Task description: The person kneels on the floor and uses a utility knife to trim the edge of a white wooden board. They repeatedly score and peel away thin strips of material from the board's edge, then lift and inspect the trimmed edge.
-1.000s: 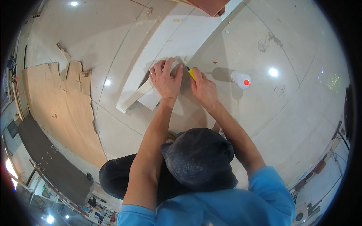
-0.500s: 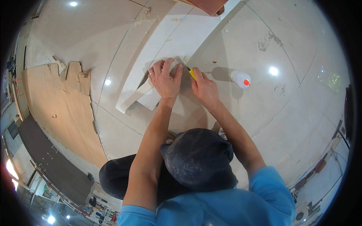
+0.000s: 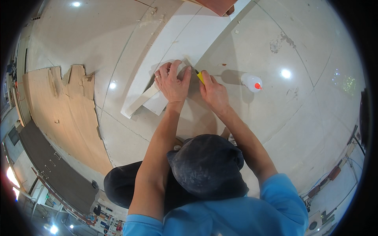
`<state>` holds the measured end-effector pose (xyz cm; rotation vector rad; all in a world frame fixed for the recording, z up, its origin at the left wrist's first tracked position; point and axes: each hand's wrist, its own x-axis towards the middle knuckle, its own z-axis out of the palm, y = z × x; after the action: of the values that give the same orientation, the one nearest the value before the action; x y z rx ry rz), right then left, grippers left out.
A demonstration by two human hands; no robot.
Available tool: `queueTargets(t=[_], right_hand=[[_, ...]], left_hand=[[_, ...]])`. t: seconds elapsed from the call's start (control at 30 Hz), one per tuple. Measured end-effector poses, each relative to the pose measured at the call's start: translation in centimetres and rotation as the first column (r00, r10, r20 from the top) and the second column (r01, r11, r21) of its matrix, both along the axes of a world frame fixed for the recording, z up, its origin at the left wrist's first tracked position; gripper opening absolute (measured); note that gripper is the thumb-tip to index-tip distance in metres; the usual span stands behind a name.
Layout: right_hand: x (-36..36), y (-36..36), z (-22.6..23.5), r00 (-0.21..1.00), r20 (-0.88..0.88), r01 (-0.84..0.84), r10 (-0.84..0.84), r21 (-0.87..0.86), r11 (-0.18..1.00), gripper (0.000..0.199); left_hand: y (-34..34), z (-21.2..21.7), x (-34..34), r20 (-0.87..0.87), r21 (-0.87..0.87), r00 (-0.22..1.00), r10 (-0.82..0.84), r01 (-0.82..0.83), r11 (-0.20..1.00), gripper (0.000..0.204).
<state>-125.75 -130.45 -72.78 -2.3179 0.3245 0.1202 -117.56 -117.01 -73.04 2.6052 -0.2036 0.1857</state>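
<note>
Although it is partly covered by the left hand (image 3: 172,84), a pale strip (image 3: 142,100) can be seen across the near end of a long white board (image 3: 177,43), its exposed end lying toward 8 o'clock from that hand and its other end near the tip of a yellow-handled cutter (image 3: 201,77). The left fingers are bent and set somewhat apart over the strip, with the thumb angled toward 1 o'clock; whether the strip is pinched beneath them cannot be told. Between 3 and 4 o'clock from the left hand, the cutter is gripped by the right hand (image 3: 214,95), its fingers closed round the handle and its tip pointed toward 11 o'clock, just beside the left thumb.

That thumb seems the chief hazard: it could be nicked if the tip slipped or were pushed too hard. The strip could be marked crookedly if it were pressed too lightly and slid, and the white board could be scored by excess force.

Between 2 and 3 o'clock from the right hand, a white bottle with a red tip (image 3: 249,82) is seen. Well apart, toward 9 o'clock, a torn brown sheet (image 3: 67,114) is spread on the floor (image 3: 122,135).
</note>
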Motion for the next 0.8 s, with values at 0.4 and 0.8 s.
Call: queueTargets(t=[0.4, 0.8], right_hand=[[0.1, -0.3, 0.1, 0.999, 0.034, -0.016, 0.016, 0.019, 1.0, 0.034], [0.4, -0.2, 1.3, 0.996, -0.086, -0.031, 0.032, 0.02, 0.999, 0.037]], left_hand=[[0.0, -0.1, 0.0, 0.0, -0.006, 1.0, 0.001, -0.001, 1.0, 0.036], [0.0, 0.5, 0.0, -0.089, -0.004, 0.996, 0.005, -0.005, 1.0, 0.035]])
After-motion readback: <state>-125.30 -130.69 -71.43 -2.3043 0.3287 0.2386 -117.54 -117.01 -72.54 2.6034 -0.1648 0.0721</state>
